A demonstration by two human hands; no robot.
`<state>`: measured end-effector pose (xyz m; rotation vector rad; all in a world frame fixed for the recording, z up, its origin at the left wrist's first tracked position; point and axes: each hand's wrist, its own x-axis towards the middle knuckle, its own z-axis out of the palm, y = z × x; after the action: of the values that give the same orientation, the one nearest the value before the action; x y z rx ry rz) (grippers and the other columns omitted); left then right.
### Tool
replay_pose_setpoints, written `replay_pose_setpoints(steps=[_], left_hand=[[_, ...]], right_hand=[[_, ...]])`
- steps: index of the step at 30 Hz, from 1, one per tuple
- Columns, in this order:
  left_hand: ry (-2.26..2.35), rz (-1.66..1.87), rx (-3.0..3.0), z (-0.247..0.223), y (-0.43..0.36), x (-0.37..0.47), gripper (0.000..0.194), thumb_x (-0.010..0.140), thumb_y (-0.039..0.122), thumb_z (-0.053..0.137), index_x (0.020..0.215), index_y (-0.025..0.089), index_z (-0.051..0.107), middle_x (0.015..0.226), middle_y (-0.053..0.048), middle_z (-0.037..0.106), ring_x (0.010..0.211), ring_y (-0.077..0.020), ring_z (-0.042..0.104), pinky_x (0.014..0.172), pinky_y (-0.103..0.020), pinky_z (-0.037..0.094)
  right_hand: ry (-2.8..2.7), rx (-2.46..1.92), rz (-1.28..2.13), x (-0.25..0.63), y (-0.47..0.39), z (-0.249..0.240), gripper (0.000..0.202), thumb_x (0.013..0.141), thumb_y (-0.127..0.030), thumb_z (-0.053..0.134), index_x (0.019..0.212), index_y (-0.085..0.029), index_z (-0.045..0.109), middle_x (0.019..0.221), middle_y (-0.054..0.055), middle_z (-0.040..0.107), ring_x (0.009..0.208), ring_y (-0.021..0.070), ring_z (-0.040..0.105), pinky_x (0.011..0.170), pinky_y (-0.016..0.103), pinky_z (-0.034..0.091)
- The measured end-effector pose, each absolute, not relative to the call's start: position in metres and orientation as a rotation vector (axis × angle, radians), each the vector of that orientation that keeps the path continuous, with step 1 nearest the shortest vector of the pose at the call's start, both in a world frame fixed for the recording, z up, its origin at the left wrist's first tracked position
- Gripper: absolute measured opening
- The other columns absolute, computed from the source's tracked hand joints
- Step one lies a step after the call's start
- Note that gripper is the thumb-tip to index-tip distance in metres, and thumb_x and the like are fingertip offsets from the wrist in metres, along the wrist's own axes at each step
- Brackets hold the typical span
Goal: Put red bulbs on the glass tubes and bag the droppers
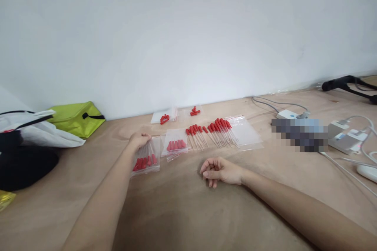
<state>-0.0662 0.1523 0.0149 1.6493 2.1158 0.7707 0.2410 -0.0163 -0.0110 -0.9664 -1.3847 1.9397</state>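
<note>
My left hand (139, 141) is closed at the upper end of a clear zip bag (156, 164), its fingers partly hidden. Several red-bulbed droppers (144, 162) lie in that bag, bulbs toward me. Just right of it is another clear bag (168, 136) with red bulbs (176, 144) inside. Loose droppers with red tops (216, 125) and thin clear stems lie fanned out beyond my right hand, partly over a flat clear bag (249, 135). My right hand (216, 170) rests on the table, loosely curled with fingers apart and nothing in it.
Small bags with red bulbs (164, 119) (194, 111) lie near the wall. A lime green bag (76, 117), a white bag (47, 131) and a black item (26, 166) are at left. Power strips (288, 115) (347, 141), cables and a black stand (347, 84) are at right.
</note>
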Motion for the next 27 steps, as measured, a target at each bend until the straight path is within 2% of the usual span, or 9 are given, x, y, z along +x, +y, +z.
replay_pose_setpoints(steps=[4, 7, 9, 11, 14, 17, 21, 24, 27], left_hand=[[2.113, 1.118, 1.677, 0.024, 0.149, -0.056, 0.008, 0.069, 0.023, 0.054, 0.068, 0.015, 0.055, 0.065, -0.002, 0.063, 0.067, -0.0168, 0.061, 0.057, -0.022, 0.045], [2.125, 1.416, 1.681, 0.038, 0.143, -0.044, 0.012, 0.079, 0.025, 0.046, 0.084, 0.015, 0.05, 0.085, -0.006, 0.063, 0.085, -0.0163, 0.061, 0.071, -0.023, 0.047], [2.077, 1.624, 1.7, 0.046, 0.132, -0.032, 0.015, 0.086, 0.024, 0.035, 0.094, 0.015, 0.043, 0.094, -0.007, 0.062, 0.087, -0.013, 0.061, 0.076, -0.024, 0.047], [1.796, 1.938, 1.846, 0.05, 0.112, -0.018, 0.012, 0.086, 0.026, 0.037, 0.09, 0.016, 0.042, 0.089, -0.007, 0.064, 0.085, -0.0142, 0.062, 0.078, -0.029, 0.047], [1.343, 1.746, 2.365, 0.042, 0.068, 0.003, 0.014, 0.084, 0.032, 0.043, 0.078, 0.02, 0.045, 0.079, -0.003, 0.068, 0.087, -0.016, 0.063, 0.084, -0.034, 0.046], [0.728, 1.46, 2.668, 0.026, 0.022, 0.021, 0.015, 0.088, 0.028, 0.04, 0.077, 0.022, 0.047, 0.079, 0.0, 0.07, 0.08, -0.0137, 0.066, 0.089, -0.037, 0.044], [0.44, 1.311, 2.632, 0.011, -0.012, 0.037, 0.011, 0.091, 0.019, 0.036, 0.088, 0.022, 0.046, 0.086, -0.002, 0.07, 0.084, -0.0124, 0.065, 0.091, -0.036, 0.045], [0.322, 1.313, 2.598, 0.008, -0.015, 0.041, 0.01, 0.091, 0.017, 0.037, 0.088, 0.02, 0.047, 0.086, -0.004, 0.07, 0.086, -0.0126, 0.065, 0.091, -0.035, 0.044], [0.2, 1.218, 2.703, 0.01, -0.01, 0.035, 0.013, 0.089, 0.011, 0.038, 0.087, 0.018, 0.049, 0.086, -0.005, 0.07, 0.088, -0.0122, 0.064, 0.091, -0.032, 0.045]], right_hand=[[-1.385, -0.976, 1.935, 0.241, -0.017, -0.01, 0.043, 0.056, -0.048, 0.07, 0.077, -0.014, 0.052, 0.057, -0.005, 0.055, 0.049, 0.0078, 0.056, 0.047, 0.021, 0.044], [-1.396, -0.975, 1.93, 0.24, -0.017, -0.01, 0.044, 0.056, -0.048, 0.07, 0.078, -0.014, 0.051, 0.058, -0.005, 0.055, 0.049, 0.0077, 0.056, 0.046, 0.02, 0.044], [-1.411, -0.973, 1.921, 0.24, -0.017, -0.011, 0.044, 0.057, -0.049, 0.069, 0.078, -0.014, 0.051, 0.058, -0.005, 0.055, 0.049, 0.0079, 0.055, 0.046, 0.021, 0.043], [-1.428, -0.983, 1.888, 0.239, -0.017, -0.014, 0.044, 0.059, -0.05, 0.067, 0.078, -0.015, 0.05, 0.057, -0.004, 0.053, 0.049, 0.0082, 0.055, 0.047, 0.022, 0.044], [-1.418, -1.054, 1.678, 0.239, -0.018, -0.017, 0.044, 0.062, -0.049, 0.064, 0.085, -0.016, 0.047, 0.064, -0.003, 0.052, 0.051, 0.0077, 0.052, 0.049, 0.023, 0.043], [-1.485, -1.169, 1.331, 0.238, -0.023, -0.014, 0.057, 0.059, -0.044, 0.069, 0.103, -0.018, 0.041, 0.095, 0.005, 0.052, 0.056, 0.0065, 0.05, 0.05, 0.023, 0.042], [-1.879, -1.147, 0.87, 0.236, -0.035, -0.007, 0.088, 0.047, -0.039, 0.077, 0.121, -0.02, 0.033, 0.117, 0.011, 0.042, 0.089, 0.0189, 0.051, 0.071, 0.032, 0.045], [-2.014, -1.121, 0.455, 0.236, -0.039, -0.009, 0.063, 0.062, -0.023, 0.066, 0.119, -0.019, 0.039, 0.114, 0.01, 0.045, 0.102, 0.0223, 0.044, 0.082, 0.036, 0.04], [-2.002, -1.137, 0.047, 0.243, -0.034, -0.015, 0.037, 0.07, -0.007, 0.048, 0.105, -0.019, 0.052, 0.099, 0.008, 0.055, 0.09, 0.0196, 0.048, 0.077, 0.035, 0.04]])
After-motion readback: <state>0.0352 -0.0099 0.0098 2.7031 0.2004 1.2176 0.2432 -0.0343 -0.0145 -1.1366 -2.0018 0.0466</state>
